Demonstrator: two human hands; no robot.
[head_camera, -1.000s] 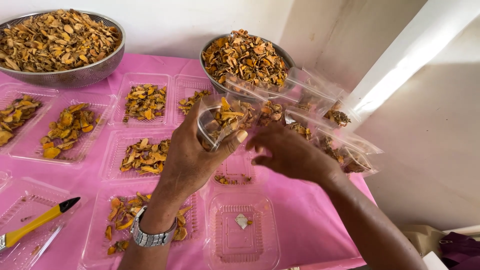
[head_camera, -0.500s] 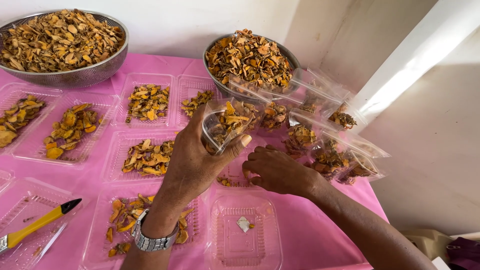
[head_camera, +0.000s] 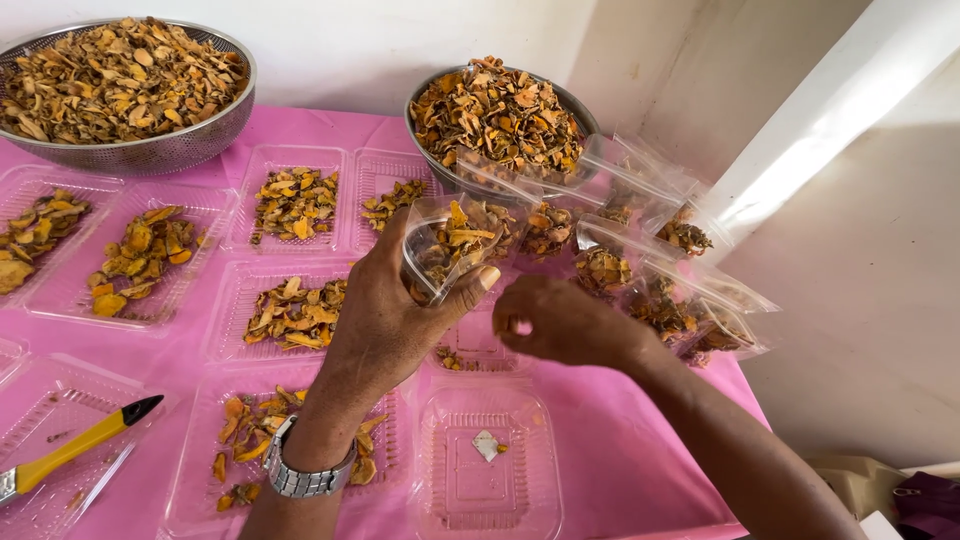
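My left hand (head_camera: 385, 320), with a metal watch (head_camera: 300, 475) on the wrist, holds up a small clear plastic bag (head_camera: 455, 245) part-filled with dried orange-brown slices. My right hand (head_camera: 565, 325) hovers just right of it and lower, above a clear tray (head_camera: 470, 350) that has a few loose slices in it. Its thumb and fingers are pinched together, and I see nothing between them. A heap of filled clear bags (head_camera: 660, 290) lies behind my right hand.
Two metal bowls (head_camera: 120, 85) (head_camera: 495, 115) heaped with dried slices stand at the back. Several clear trays (head_camera: 295, 205) with slices cover the pink cloth (head_camera: 620, 450). A nearly empty tray (head_camera: 485, 480) sits in front. At the front left lies a yellow-handled knife (head_camera: 75, 450).
My right hand has come down from the bag's mouth to just above the tray and pinched its fingers. My left hand still holds the bag, a little higher.
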